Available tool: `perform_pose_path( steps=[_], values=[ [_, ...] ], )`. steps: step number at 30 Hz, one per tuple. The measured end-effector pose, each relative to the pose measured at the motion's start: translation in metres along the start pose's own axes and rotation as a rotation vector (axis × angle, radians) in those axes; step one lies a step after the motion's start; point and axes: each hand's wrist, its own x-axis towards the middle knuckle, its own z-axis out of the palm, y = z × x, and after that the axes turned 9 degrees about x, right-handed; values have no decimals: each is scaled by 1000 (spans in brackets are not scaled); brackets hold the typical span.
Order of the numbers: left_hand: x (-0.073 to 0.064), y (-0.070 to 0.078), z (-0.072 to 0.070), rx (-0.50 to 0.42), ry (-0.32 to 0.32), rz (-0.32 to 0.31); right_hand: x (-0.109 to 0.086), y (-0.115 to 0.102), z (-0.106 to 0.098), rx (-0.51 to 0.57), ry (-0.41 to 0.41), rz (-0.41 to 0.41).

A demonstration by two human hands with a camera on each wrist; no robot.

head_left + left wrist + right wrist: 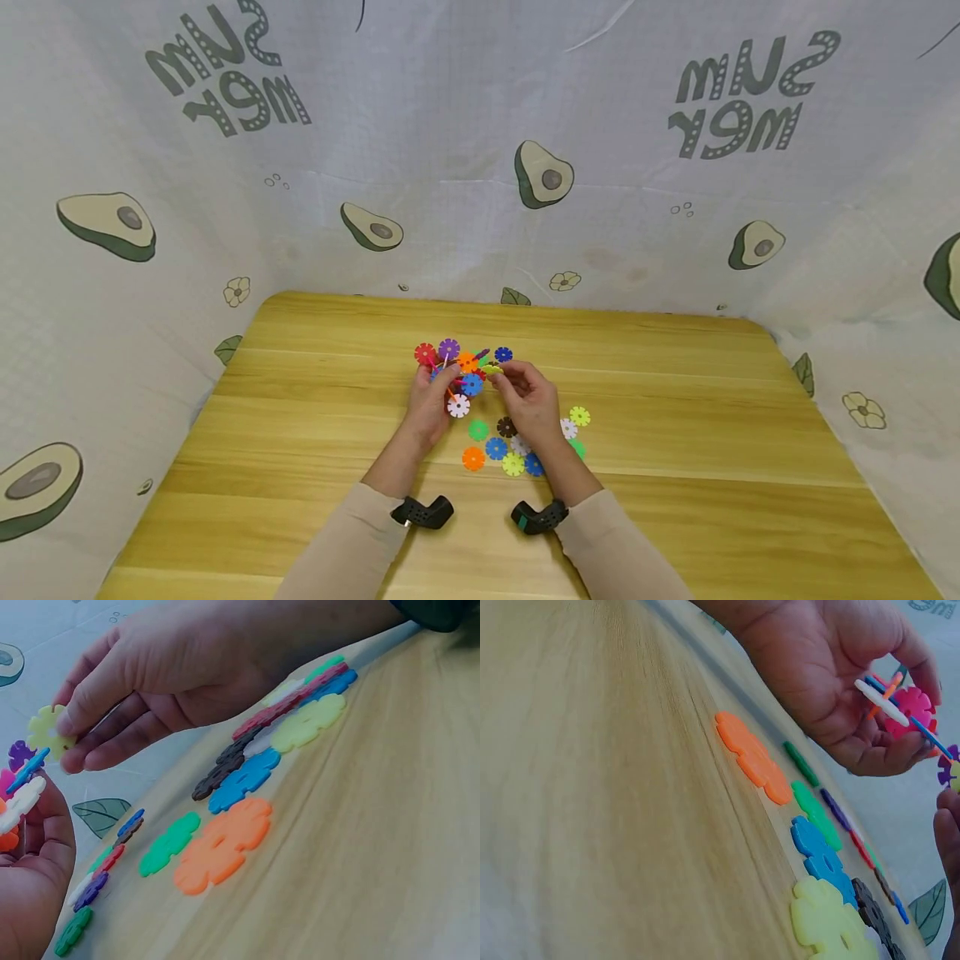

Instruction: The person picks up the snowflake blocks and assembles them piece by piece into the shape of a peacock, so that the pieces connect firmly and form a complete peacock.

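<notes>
My left hand [426, 410] holds a cluster of joined snowflake building discs, among them a blue disc [472, 384], a white disc [458, 406], a purple disc [449, 348] and a red disc [424, 353]. Between thumb and fingers, my right hand [536, 407] pinches a yellow disc [46, 729] at the cluster's right side. In the right wrist view a pink disc [910, 712] stands among crossed discs in the left hand. Whether the yellow disc is slotted into the cluster I cannot tell. Both hands are above the table.
Loose discs lie on the wooden table [300, 467] below and beside the right hand: an orange disc [473, 458], a green disc [478, 430], a yellow-green disc [580, 416] and several others. A dark blue disc [503, 354] lies beyond the hands. A patterned curtain [465, 217] surrounds the table.
</notes>
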Motion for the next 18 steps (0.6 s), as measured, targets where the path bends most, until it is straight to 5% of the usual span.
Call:
perform_pose_path(
  steps=[18],
  values=[
    [-3,-1,1,97,-31,2,0,-2,2,-100,-10,-109]
  ],
)
